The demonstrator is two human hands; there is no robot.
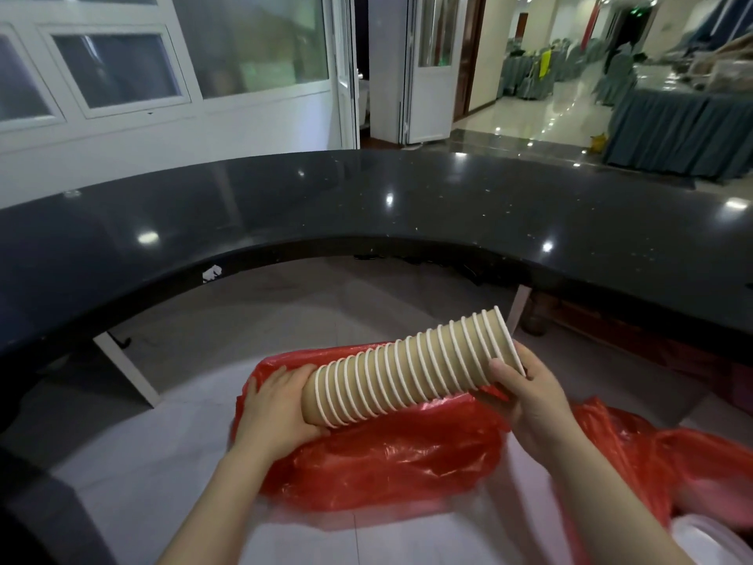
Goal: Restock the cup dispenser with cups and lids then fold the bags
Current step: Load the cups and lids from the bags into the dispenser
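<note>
Our left hand cups the closed base end of the stack of paper cups, fingers curled round it. The stack runs level from that grip, rising slightly toward our right hand, which wraps the open rim end, thumb on top. Under both grips lies the red plastic bag; beyond them curves the dark counter. No dispenser shows. We judge it best to press lightly inward from both ends so the nested cups don't slide apart.
</note>
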